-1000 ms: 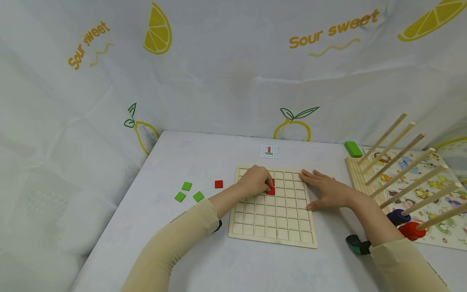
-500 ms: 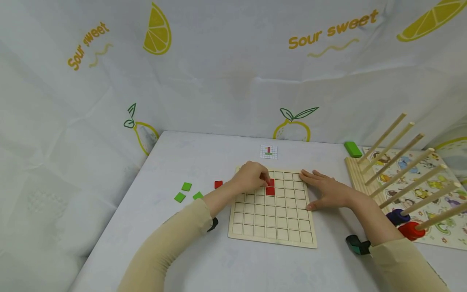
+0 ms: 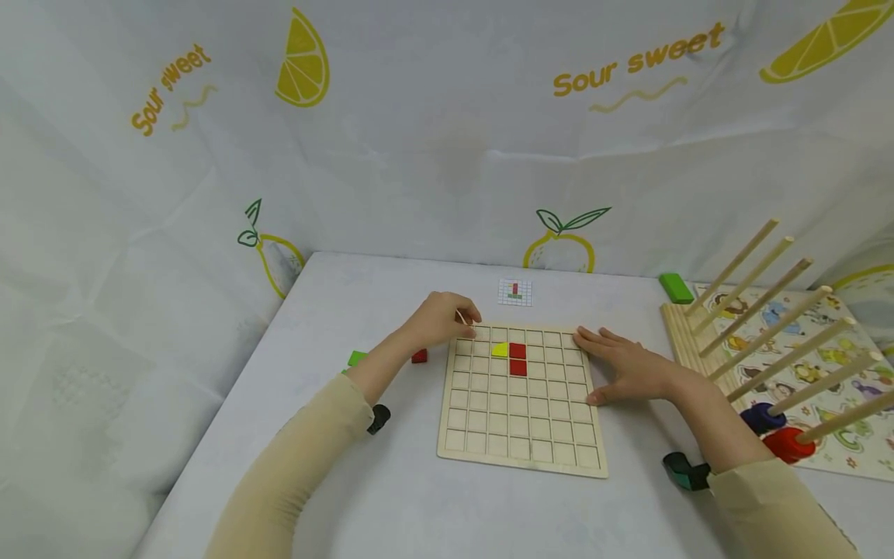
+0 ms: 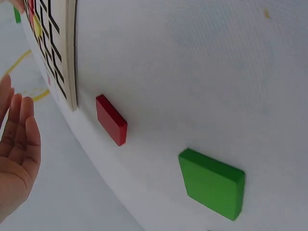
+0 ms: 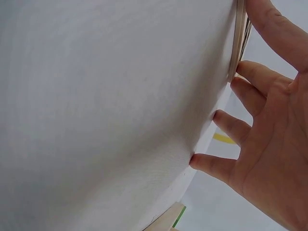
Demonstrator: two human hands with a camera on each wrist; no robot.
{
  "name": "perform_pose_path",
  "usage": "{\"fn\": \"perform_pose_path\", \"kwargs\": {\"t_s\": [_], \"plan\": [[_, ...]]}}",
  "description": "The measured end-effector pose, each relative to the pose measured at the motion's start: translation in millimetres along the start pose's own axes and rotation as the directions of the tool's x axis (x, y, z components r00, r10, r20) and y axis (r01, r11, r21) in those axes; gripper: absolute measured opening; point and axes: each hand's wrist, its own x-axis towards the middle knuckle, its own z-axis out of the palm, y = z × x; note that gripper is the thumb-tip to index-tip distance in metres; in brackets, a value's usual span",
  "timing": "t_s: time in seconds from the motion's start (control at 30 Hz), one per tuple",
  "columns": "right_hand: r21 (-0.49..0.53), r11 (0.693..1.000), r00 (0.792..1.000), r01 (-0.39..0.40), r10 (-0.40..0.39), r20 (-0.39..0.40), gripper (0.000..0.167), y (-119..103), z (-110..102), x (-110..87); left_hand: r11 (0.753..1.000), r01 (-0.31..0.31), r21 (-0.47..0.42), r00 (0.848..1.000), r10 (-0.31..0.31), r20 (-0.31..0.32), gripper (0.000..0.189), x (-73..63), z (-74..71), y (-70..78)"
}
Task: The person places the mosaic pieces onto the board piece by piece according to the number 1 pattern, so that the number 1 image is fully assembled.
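A square wooden grid board (image 3: pixel 489 427) lies on the table. Two red square tiles (image 3: pixel 518 368) sit in its cells, one above the other, with a yellow rounded tile (image 3: pixel 500 350) left of the upper one. My left hand (image 3: pixel 438 318) hovers at the board's upper left corner; its loosely bent fingers hold nothing in the left wrist view. My right hand (image 3: pixel 628 369) rests with spread fingers along the board's right edge, thumb and fingertips touching it. Left of the board lie a loose red tile (image 4: pixel 111 120) and a green tile (image 4: pixel 211 185); my left forearm hides other green tiles.
Behind the board lies a small printed grid card (image 3: pixel 514 293). To the right stands a wooden rack (image 3: pixel 677 334) with upright pegs and blue and red rings, beside a green block (image 3: pixel 675 288) and a picture board (image 3: pixel 824 349). A printed cloth hangs behind.
My left hand has drawn back from the red tiles to the upper left, baring the yellow tile in its cell. My right hand stays at the board's edge.
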Motion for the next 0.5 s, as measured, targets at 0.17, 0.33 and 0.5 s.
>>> {"fn": "perform_pose_path", "kwargs": {"t_s": [0.17,0.33,0.5], "plan": [[0.016,1.0,1.0,-0.001,0.001,0.007,0.111,0.6,0.0,-0.4,0.999,0.026,-0.047,0.999,-0.024,0.036,0.027,-8.6,-14.0,-15.6],[0.021,1.0,1.0,-0.002,0.002,0.012,0.111,0.3,0.0,-0.5,0.996,0.036,-0.076,0.997,-0.031,0.069,0.031,-16.1,-27.2,-32.7],[0.017,1.0,1.0,0.0,0.0,0.009,0.111,0.1,-0.3,-1.0,0.992,0.092,-0.086,0.989,-0.081,0.122,0.032,-21.9,-40.2,-47.4]]}}
